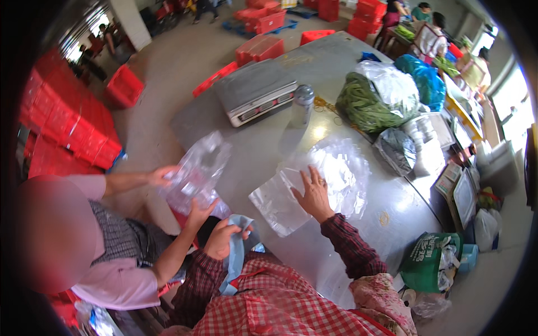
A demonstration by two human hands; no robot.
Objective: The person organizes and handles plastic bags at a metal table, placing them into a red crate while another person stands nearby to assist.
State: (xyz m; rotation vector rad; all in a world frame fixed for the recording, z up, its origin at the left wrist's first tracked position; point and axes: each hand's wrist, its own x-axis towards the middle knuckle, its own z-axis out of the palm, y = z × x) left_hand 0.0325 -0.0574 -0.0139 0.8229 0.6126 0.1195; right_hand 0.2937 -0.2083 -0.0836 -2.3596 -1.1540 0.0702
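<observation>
My left hand (222,240) is closed around a light blue fabric strip (236,254), whose lower end hangs by my red-and-white checked apron (269,306). Palm down over the metal table, my right hand (313,193) has its fingers spread and touches clear plastic bags. A flat clear bag (275,203) lies left of it, and a shiny heap of clear plastic bags (346,176) lies beneath and to its right. At my left, a co-worker's two hands (201,214) hold a crumpled clear plastic bag (199,172) near the table edge.
A flat-topped weighing scale (256,90) and a clear bottle (302,107) stand farther back on the table (235,155). Bagged green vegetables (361,105) are at the back right. A green bag (428,260) sits right. Red crates (75,117) are stacked left; several people work behind.
</observation>
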